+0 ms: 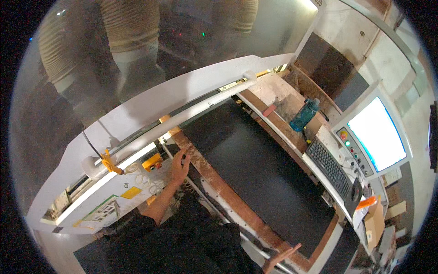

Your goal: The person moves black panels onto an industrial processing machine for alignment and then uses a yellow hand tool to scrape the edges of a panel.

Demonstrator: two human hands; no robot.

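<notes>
The person wears a black long-sleeved top, the left sleeve pushed up to the elbow; left hand (179,165) and right hand (279,257) are bare, ungloved.

Matt black panel (255,169), rough wood edge (219,182)

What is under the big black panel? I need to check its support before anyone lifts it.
The black panel lies on a brown board that shows along its edges. Whatever sits beneath the panel's middle is covered.
</notes>
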